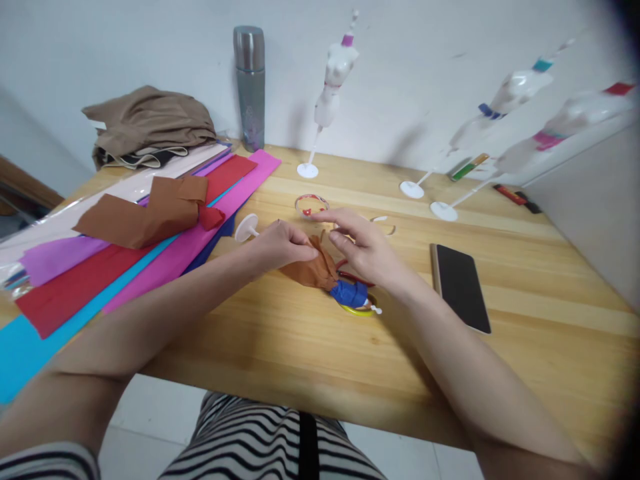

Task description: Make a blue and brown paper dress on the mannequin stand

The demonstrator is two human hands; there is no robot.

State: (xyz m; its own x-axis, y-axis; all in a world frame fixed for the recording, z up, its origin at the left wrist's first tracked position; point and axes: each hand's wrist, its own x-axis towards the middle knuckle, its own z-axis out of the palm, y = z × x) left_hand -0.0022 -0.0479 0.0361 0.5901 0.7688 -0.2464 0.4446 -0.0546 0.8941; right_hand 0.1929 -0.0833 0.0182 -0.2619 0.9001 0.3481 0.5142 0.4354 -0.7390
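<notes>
I am working on the little dress form (327, 277), which is lying on its side on the wooden table (300, 347) right in front of me, between my two hands. Its round white foot (247, 227) is pointing away to my left and its neck pin is pointing toward my right. A brown crepe wrap (306, 270) is bunching around its middle, crumpled and flaring like a skirt. A tighter band of blue crepe (350, 293) is covering the chest.

I judge that I am laying it flat so the table takes its weight and the paper does not slide.

My left hand (280, 243) is curling down over the stem, fingers closed and pinching the brown paper against the form. My right hand (367, 252) is hovering half open with the fingers spread and the forefinger stretched out. Its thumb is just beside the brown edge, gripping nothing that I can see.

A yellow-green ring (359, 311) is peeking out under the blue end, with something red just beside it.

Farther out, a tape roll (311, 203) is lying near my fingertips and a dark phone (460, 287) is resting to my right. Coloured crepe sheets (100, 267) are fanning out on my left. Three more white forms (330, 80) are standing toward the wall, beside a steel flask (249, 87) and a heap of tan cloth (150, 120).
</notes>
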